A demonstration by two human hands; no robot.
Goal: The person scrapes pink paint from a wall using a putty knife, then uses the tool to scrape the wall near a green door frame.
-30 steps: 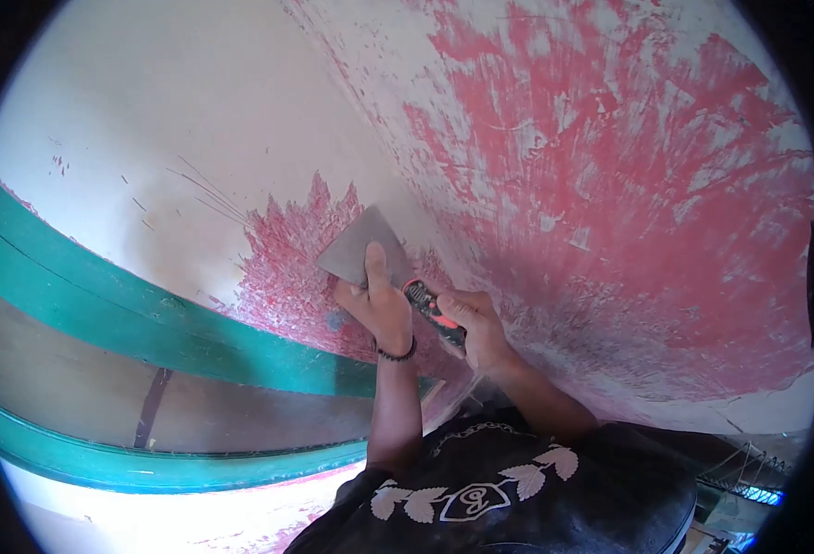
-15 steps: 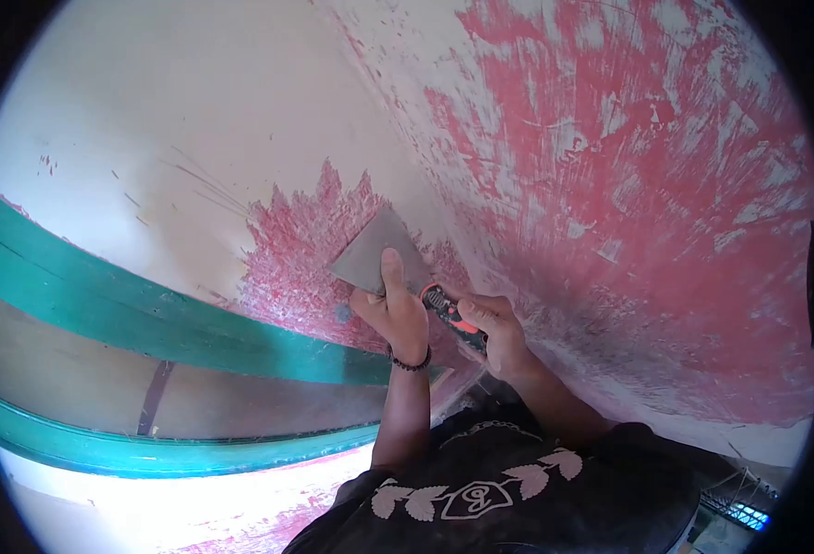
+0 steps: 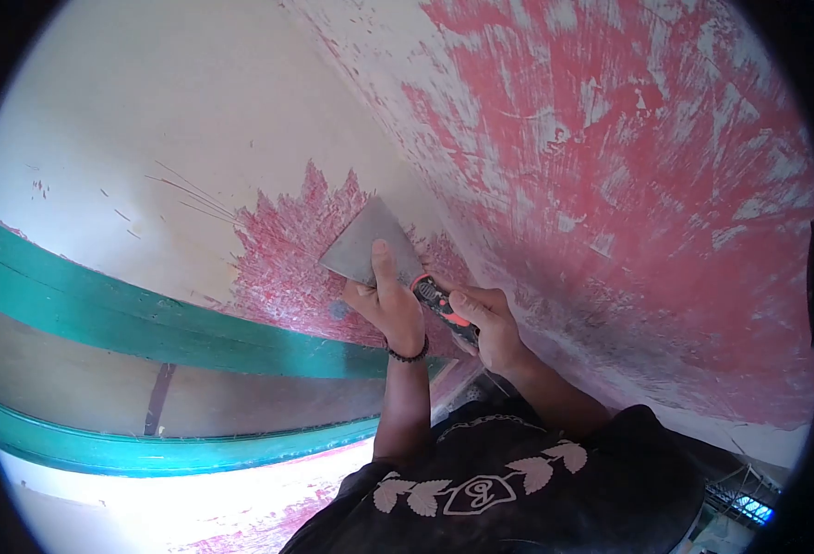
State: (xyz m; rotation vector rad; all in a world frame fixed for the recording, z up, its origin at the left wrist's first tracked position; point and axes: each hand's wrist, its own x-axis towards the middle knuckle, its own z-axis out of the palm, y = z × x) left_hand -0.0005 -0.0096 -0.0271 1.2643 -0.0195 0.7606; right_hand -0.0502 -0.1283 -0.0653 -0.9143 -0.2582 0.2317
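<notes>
A wide scraper (image 3: pixel 366 238) with a flat grey blade lies against the wall where pink shows through in a jagged patch (image 3: pixel 282 245). My right hand (image 3: pixel 490 325) is wrapped round its black and orange handle. On the blade rests the thumb of my left hand (image 3: pixel 393 300), with the fingers curled at the blade's lower edge, partly hidden. A dark beaded bracelet circles my left wrist. The blade's top corner points up towards the pale wall surface (image 3: pixel 194 92).
A second wall (image 3: pixel 610 185), streaked pink and white, meets the pale one at a corner on the right. Below the patch runs a curved green frame (image 3: pixel 148 309) with a brownish panel (image 3: pixel 241 397) and another green strip (image 3: pixel 194 452) under it.
The scraper and both hands sit slightly further left in view, and the walls have shifted left too. Both hands keep the same hold on the scraper.
</notes>
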